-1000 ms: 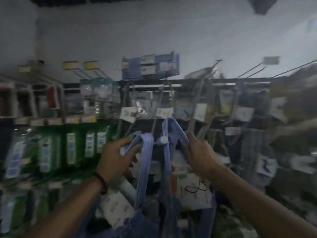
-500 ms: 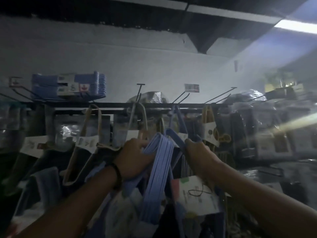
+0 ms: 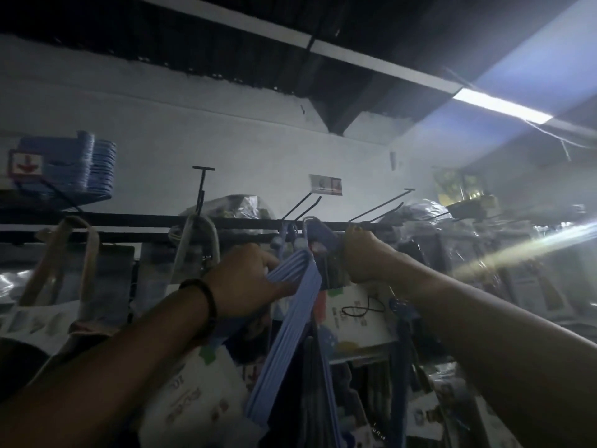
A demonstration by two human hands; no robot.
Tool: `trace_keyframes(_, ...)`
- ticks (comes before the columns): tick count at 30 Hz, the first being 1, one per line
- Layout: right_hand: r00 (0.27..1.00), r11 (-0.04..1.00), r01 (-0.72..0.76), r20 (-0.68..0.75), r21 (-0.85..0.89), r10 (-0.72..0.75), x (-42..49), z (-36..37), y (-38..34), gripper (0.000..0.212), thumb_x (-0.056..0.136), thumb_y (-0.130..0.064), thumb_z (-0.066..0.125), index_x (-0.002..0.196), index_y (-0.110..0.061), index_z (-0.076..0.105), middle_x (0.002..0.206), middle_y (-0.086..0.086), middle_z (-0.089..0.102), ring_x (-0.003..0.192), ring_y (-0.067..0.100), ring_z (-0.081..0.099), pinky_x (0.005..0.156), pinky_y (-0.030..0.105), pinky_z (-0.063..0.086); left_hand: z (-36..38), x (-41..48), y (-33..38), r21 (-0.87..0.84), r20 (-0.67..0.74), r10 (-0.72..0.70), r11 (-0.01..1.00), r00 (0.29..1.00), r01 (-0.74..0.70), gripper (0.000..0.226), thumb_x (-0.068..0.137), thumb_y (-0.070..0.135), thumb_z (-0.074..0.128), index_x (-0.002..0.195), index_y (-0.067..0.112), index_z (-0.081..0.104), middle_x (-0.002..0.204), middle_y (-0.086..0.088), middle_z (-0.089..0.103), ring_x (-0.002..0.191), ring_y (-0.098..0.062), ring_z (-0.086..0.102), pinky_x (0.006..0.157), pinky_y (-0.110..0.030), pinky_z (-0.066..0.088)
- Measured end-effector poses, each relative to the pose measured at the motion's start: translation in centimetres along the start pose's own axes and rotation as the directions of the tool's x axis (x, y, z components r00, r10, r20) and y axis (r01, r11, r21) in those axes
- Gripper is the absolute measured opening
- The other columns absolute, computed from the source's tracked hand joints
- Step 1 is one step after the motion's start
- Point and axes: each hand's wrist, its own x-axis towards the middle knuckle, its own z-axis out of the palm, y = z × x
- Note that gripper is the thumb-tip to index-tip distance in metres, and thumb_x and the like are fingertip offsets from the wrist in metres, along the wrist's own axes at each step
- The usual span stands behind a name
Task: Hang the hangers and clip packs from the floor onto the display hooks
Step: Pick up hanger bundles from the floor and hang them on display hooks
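- Head view, the only one I have: my left hand (image 3: 245, 279) is closed around the shoulder of a bundle of blue hangers (image 3: 287, 321), fingers wrapped fully over the bars.
- My right hand (image 3: 365, 257) is a closed fist up at the bundle's neck; I judge it is pinching the bundle's hook end (image 3: 310, 226), though the fingers hide exactly what they hold.
- What changed: a second ago the bundle was at chest height in front of lower shelves; half a second ago it was under the black rail (image 3: 135, 219); now its top is right at the rail, just left of my right fist.
- Just above my right hand, two empty display hooks (image 3: 302, 206) stick out towards me; a third empty pair (image 3: 384, 205) lies to the right.
- Below both grips, the bundle's long arms hang down and left, over a white label card (image 3: 200, 396).
- My reading: the lift is done and the seating step is in hand. Whether the hook end is already over a peg, I cannot tell in this dim light.
- Well left of my left hand, a stack of blue hangers (image 3: 97, 166) rests on top.
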Motion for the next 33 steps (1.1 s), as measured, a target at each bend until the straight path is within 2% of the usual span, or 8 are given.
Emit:
trace_keyframes(5,0.995,0.994,0.024,-0.094,0.103,-0.014,4.1,-0.2,1.6,0.035,0.106,-0.019,0.048,0.135,-0.001,0.055,0.122,0.017,0.068,0.106,0.032,0.069,0.077,0.034,0.052,0.4,2.7,0.0,0.039,-0.014,-0.040,0.998,0.999,0.041,0.056,0.069,0.080,0.070,0.070,0.025,0.080,0.066,-0.001,0.075,0.061,-0.021,0.070,0.055,-0.033,0.049)
trace_keyframes(7,0.987,0.991,0.065,-0.153,0.114,-0.047,5.0,-0.7,2.4,0.030,0.107,-0.024,0.046,0.123,-0.003,0.059,0.109,0.016,0.069,0.087,0.026,0.068,0.065,0.028,0.047,0.4,3.9,0.5,0.115,-0.056,-0.045,0.992,0.997,0.051,0.034,0.077,0.067,0.078,0.068,0.034,0.078,0.064,0.005,0.074,0.054,-0.006,0.066,0.054,-0.026,0.048)
trace_keyframes(9,0.971,0.991,0.060,-0.238,0.117,-0.031,5.9,-1.0,3.4,0.033,0.110,-0.035,0.042,0.103,-0.008,0.059,0.087,0.009,0.064,0.065,0.016,0.055,0.052,0.026,0.036,0.7,5.1,1.1,0.183,-0.071,-0.051,0.981,0.996,0.064,0.026,0.081,0.059,0.080,0.075,0.034,0.079,0.065,0.007,0.074,0.054,-0.003,0.067,0.059,-0.027,0.055)
trace_keyframes(11,0.958,0.992,0.058,-0.284,0.113,-0.024,6.6,-1.4,4.2,0.033,0.110,-0.037,0.042,0.095,-0.010,0.054,0.077,0.004,0.055,0.064,0.019,0.052,0.054,0.028,0.036,1.1,6.4,1.9,0.238,-0.076,-0.061,0.968,0.995,0.078,0.028,0.083,0.056,0.080,0.079,0.029,0.079,0.066,0.005,0.074,0.054,-0.004,0.068,0.059,-0.029,0.058)
trace_keyframes(15,0.952,0.984,0.100,-0.301,0.145,-0.053,7.5,-1.7,5.0,0.035,0.111,-0.039,0.040,0.097,-0.011,0.056,0.088,0.009,0.061,0.076,0.029,0.056,0.068,0.031,0.041,1.8,8.7,3.2,0.284,-0.110,-0.018,0.958,0.994,0.049,0.031,0.083,0.053,0.081,0.083,0.021,0.082,0.067,0.001,0.074,0.056,-0.009,0.067,0.059,-0.029,0.057)
trace_keyframes(20,0.967,0.976,0.141,-0.233,0.163,-0.101,9.0,0.8,4.6,0.030,0.110,-0.031,0.041,0.097,-0.008,0.056,0.079,0.004,0.056,0.065,0.020,0.054,0.056,0.029,0.041,1.9,9.1,2.6,0.365,-0.105,-0.030,0.929,0.994,0.067,0.034,0.082,0.057,0.080,0.084,0.023,0.082,0.074,0.001,0.075,0.063,-0.012,0.068,0.063,-0.034,0.056)
trace_keyframes(28,0.855,0.983,0.176,-0.502,0.050,-0.127,11.0,2.3,4.8,0.018,0.107,-0.027,0.044,0.097,-0.015,0.055,0.068,-0.004,0.045,0.052,0.010,0.043,0.041,0.023,0.025,1.4,10.0,0.7,0.323,-0.190,-0.006,0.944,0.982,0.069,0.026,0.084,0.054,0.077,0.070,0.033,0.077,0.062,0.008,0.072,0.054,-0.008,0.067,0.050,-0.022,0.047)
trace_keyframes(33,0.845,0.959,0.190,-0.532,0.210,-0.051,12.0,4.5,5.1,0.028,0.111,-0.036,0.039,0.094,-0.019,0.053,0.068,-0.004,0.048,0.053,0.012,0.047,0.042,0.025,0.028,2.3,10.8,0.1,0.260,-0.142,-0.027,0.964,0.989,0.064,0.019,0.086,0.058,0.076,0.082,0.039,0.079,0.064,0.011,0.074,0.052,-0.007,0.068,0.045,-0.015,0.046)
